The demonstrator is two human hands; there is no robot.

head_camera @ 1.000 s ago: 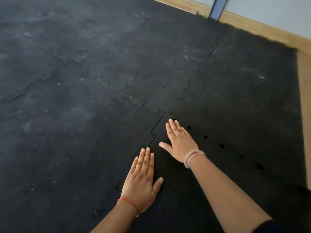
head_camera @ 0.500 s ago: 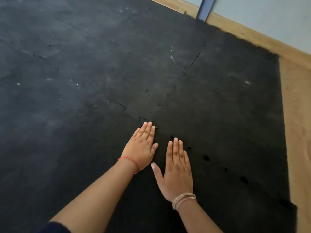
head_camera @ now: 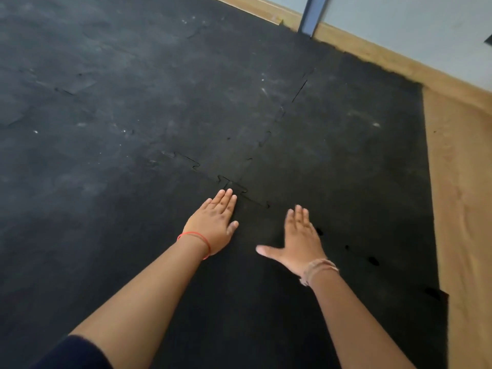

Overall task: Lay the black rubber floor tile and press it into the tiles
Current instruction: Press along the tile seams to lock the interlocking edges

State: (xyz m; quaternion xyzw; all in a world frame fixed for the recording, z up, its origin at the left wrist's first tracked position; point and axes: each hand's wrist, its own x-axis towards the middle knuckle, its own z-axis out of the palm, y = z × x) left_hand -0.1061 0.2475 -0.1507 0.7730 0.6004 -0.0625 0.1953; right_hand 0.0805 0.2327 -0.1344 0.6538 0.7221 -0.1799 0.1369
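Note:
The black rubber floor tile [head_camera: 266,302] lies flat under my arms at the lower middle, darker than the dusty laid tiles [head_camera: 119,115] to the left and beyond. Its jigsaw corner joint [head_camera: 234,186] shows thin gaps just past my fingertips. My left hand [head_camera: 215,225] rests palm down with fingers together, near that corner. My right hand [head_camera: 298,238] is flat over the tile with the thumb spread, slightly blurred. Neither hand holds anything.
Bare wooden floor [head_camera: 463,209] runs along the right edge of the tiles. A pale wall with a blue-grey post [head_camera: 311,14] stands at the back right. Small dark holes [head_camera: 372,259] mark the seam to the right of my right hand.
My right hand has shifted to the right, away from the left one, and its thumb has spread. The left hand stays at the corner joint. The view has swung slightly.

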